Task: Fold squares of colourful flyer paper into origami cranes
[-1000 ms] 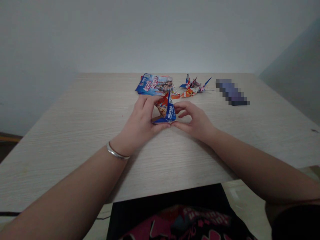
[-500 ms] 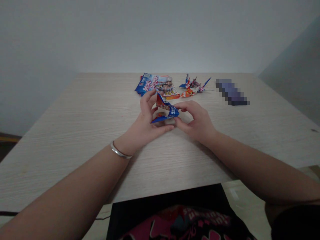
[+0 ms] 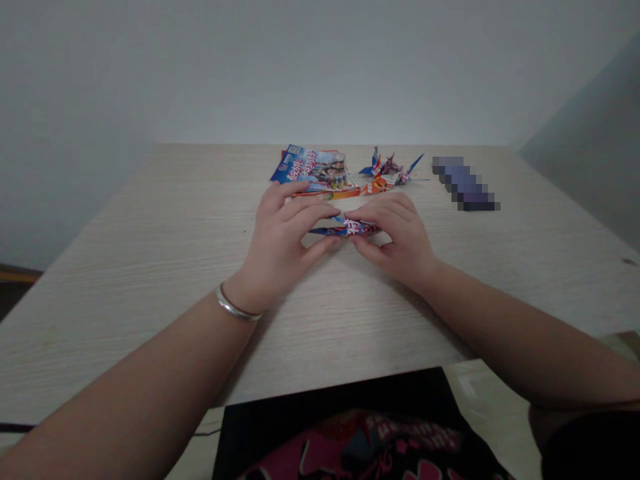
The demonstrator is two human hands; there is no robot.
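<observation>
wearing a silver bangle [image 3: 235, 307], the left hand [image 3: 280, 233] had a thumb-and-finger grip on the folded paper [image 3: 354, 227], and the right hand [image 3: 403, 230] was pinching it too, out over the surface [image 3: 320, 320]. beyond that sat some printed leaflets [image 3: 303, 167], pointy origami pieces [image 3: 381, 185] just right of them.

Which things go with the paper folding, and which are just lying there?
Seem to belong:
folded piece between left hand and right hand
printed sheets, similarly coloured
folded paper figures

Probably just lying there:
dark thing, too blurred to name
</observation>
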